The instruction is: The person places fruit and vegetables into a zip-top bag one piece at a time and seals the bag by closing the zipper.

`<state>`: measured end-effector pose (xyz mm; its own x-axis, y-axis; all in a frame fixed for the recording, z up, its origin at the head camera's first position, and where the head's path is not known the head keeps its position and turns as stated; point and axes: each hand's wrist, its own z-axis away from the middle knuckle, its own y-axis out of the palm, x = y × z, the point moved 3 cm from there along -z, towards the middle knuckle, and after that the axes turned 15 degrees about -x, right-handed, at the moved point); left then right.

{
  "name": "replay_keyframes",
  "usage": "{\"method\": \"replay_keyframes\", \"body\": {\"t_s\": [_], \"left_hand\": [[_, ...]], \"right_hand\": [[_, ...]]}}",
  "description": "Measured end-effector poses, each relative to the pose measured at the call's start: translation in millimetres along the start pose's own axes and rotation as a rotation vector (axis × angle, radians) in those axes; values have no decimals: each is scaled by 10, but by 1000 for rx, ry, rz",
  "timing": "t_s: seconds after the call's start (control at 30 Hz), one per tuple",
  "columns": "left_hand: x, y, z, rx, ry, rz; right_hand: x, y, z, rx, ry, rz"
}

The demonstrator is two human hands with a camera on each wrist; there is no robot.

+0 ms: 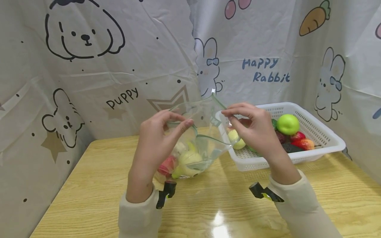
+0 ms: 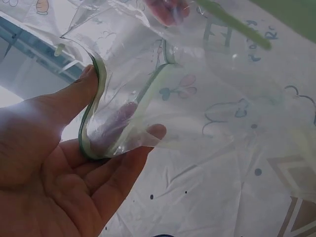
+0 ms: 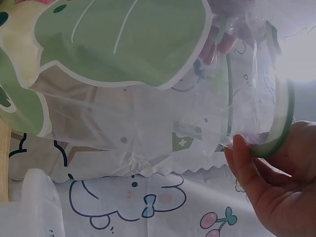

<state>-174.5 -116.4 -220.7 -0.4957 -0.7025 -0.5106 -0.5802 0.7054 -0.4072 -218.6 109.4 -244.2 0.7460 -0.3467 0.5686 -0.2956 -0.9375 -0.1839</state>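
Observation:
A clear plastic zip bag (image 1: 205,148) with a green-edged mouth hangs between both hands just above the table, its mouth spread apart. Through its film I see a red piece of fruit (image 1: 166,166) and a pale yellow-green, pear-like piece (image 1: 190,160) at the bottom. My left hand (image 1: 159,140) holds one side of the mouth between thumb and fingers; in the left wrist view the green rim (image 2: 85,121) runs between them. On the opposite side, my right hand (image 1: 254,127) pinches the rim with thumb and fingertips. The right wrist view shows green leaf-like prints (image 3: 123,39) on the film.
A white perforated basket (image 1: 331,145) stands to the right, behind the right hand. It holds a green apple (image 1: 288,124), a red-orange fruit (image 1: 303,144) and other pieces. Behind the wooden table (image 1: 98,185) hangs a printed white cloth (image 1: 119,76).

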Motion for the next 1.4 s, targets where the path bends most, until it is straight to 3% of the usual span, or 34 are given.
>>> {"method": "replay_keyframes", "body": {"t_s": [0.37,0.57,0.97,1.2,1.4], "left_hand": [[-12,0,-19,-55,26,0],[-12,-3,-17,-72,26,1],[-14,-1,-27,-81,30,-5],[7,-4,-38,-78,20,-4],[25,-9,-42,-84,9,-1]], "right_hand": [[18,-97,-35,28,-57,-23],[12,-146,-65,10,-97,34],[-68,-247,-107,-25,-60,72],[-165,-271,-128,-86,-83,225],[-270,-250,-128,-14,-16,339]]}}
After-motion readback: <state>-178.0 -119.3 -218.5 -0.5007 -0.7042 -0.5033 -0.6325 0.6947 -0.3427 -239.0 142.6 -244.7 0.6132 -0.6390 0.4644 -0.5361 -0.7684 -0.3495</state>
